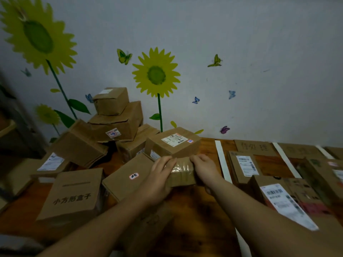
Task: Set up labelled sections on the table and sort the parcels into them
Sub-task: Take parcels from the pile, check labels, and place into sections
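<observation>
A brown cardboard parcel (173, 143) with a white shipping label on top sits mid-table, its taped front face toward me. My left hand (159, 175) grips its left front side and my right hand (204, 168) grips its right front side, fingers curled over the top edge. To the right, white strips (221, 160) divide the wooden table (209, 219) into sections, each with a cardboard label card (254, 147) at the back. Parcels with white labels (245, 166) lie in those sections.
A heap of cardboard parcels (115, 117) is stacked at the back left against the sunflower wall. A box with a small red-edged sticker (128, 177) and a box with printed characters (72, 197) lie left of my hands. A labelled parcel (285, 203) lies near right.
</observation>
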The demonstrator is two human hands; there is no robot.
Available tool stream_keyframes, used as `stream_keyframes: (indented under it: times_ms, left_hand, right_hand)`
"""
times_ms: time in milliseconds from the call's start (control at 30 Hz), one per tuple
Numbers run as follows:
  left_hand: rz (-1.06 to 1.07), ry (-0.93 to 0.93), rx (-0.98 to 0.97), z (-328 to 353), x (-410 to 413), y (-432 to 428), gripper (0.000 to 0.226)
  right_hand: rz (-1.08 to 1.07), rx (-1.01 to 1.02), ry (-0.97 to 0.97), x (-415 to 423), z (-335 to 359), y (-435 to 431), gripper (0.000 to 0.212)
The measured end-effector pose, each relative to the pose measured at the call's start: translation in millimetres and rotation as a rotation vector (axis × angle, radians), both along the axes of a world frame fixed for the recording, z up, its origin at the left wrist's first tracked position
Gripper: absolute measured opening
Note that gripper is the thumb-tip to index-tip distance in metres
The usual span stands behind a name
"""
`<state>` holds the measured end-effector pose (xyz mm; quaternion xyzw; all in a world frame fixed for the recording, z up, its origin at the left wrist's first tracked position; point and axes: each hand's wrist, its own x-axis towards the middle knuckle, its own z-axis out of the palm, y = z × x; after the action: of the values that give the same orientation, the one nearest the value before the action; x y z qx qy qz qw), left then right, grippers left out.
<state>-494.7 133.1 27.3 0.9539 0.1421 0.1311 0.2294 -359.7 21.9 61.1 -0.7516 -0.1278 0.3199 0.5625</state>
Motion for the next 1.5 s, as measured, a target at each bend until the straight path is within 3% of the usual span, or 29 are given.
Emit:
stream_keyframes:
  times_ms: [100,167,233,333,433,533,800,967,1100,1267,1367,1500]
  left_hand:
    - [-0.036,-0.087,0.086,1,-27,-8,0.084]
    - [-0.042,-0.078,-0.005,10,-41,-17,0.098]
    - [0.096,-0.132,-0.432,24,-52,-31,0.101]
    - [0.238,-0.108,-1.211,48,-56,-46,0.067]
    - [0.189,-0.084,-1.481,63,-61,-58,0.05]
    - [0.142,-0.214,-1.506,78,-59,-72,0.053]
    - [0.009,-0.379,-1.466,105,-32,-127,0.08]
    - [-0.027,-0.353,-1.377,118,20,-196,0.077]
    - [-0.036,-0.368,-1.337,115,70,-260,0.072]
    - [-0.101,-0.205,-1.328,105,126,-322,0.065]
    - [-0.164,-0.039,-1.189,99,149,-345,0.067]
    - [-0.22,0.047,-1.128,94,180,-355,0.068]
  right_hand:
    - [-0.052,0.065,-0.062,-29,10,-14,0.02]
    - [-0.103,0.079,-0.099,-46,19,-25,0.016]
    - [-0.162,0.114,-0.168,-60,22,-39,0.01]
    - [-0.217,0.179,-0.197,-76,27,-61,0.005]
    - [-0.189,0.264,-0.21,-82,34,-80,0.017]
    - [-0.134,0.326,-0.184,-80,43,-95,0.044]
    - [-0.081,0.339,-0.283,-44,97,-156,0.026]
    - [-0.157,0.393,-0.361,-11,103,-228,0.025]
    - [-0.128,0.291,-0.459,22,89,-292,0.043]
    - [-0.261,0.136,-0.474,55,63,-365,0.076]
    - [-0.339,0.137,-0.438,63,55,-399,0.063]
    - [-0.356,0.199,-0.402,81,48,-418,0.045]
